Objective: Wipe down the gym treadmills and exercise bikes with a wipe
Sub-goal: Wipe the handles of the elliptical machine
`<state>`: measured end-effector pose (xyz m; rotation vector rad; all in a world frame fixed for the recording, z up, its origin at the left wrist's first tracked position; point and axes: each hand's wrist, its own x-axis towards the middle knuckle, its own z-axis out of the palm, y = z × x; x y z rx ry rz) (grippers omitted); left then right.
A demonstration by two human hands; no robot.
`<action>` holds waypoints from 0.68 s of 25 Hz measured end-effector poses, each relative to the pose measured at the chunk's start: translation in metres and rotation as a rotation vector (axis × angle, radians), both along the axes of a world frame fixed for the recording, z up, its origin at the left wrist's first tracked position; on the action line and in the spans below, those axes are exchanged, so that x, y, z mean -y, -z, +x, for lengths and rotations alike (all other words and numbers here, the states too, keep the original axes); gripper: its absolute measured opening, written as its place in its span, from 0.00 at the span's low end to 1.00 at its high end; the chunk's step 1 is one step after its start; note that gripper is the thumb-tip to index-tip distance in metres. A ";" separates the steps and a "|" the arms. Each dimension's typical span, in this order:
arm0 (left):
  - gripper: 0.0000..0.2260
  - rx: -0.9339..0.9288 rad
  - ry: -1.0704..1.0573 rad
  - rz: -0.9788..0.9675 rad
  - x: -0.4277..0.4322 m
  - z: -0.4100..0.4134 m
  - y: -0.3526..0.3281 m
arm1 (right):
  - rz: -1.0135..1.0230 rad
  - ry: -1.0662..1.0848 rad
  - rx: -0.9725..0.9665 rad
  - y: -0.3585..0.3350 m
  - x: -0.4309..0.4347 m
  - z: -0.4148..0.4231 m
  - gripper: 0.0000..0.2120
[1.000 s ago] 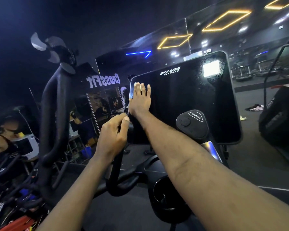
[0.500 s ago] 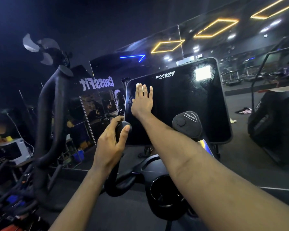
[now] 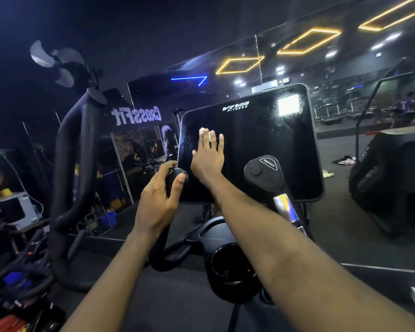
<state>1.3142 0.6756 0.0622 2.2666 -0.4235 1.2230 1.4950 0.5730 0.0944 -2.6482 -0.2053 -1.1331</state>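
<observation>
Wipe (image 3: 204, 132), seemingly a white scrap at the fingertips, lies pressed under the flat right hand (image 3: 207, 159) on the bike's console screen (image 3: 261, 144). Left hand (image 3: 157, 200) grips the handlebar end (image 3: 176, 179). Mid-wipe; next calls for sweeping across the uncleaned glass.

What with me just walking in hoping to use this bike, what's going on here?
A person is wiping the exercise bike's dark screen. Their right hand lies flat against its left part, fingers straight, pressing a white wipe that shows only at the fingertips. Their left hand grips the black handlebar end by the screen's lower left corner, perhaps to steady things. Smears show near the screen's left edge; how much is already wiped I cannot tell.
</observation>
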 end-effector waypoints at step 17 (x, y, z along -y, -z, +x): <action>0.25 -0.125 -0.024 -0.068 0.007 -0.010 0.005 | -0.042 -0.121 -0.081 0.100 0.038 -0.094 0.33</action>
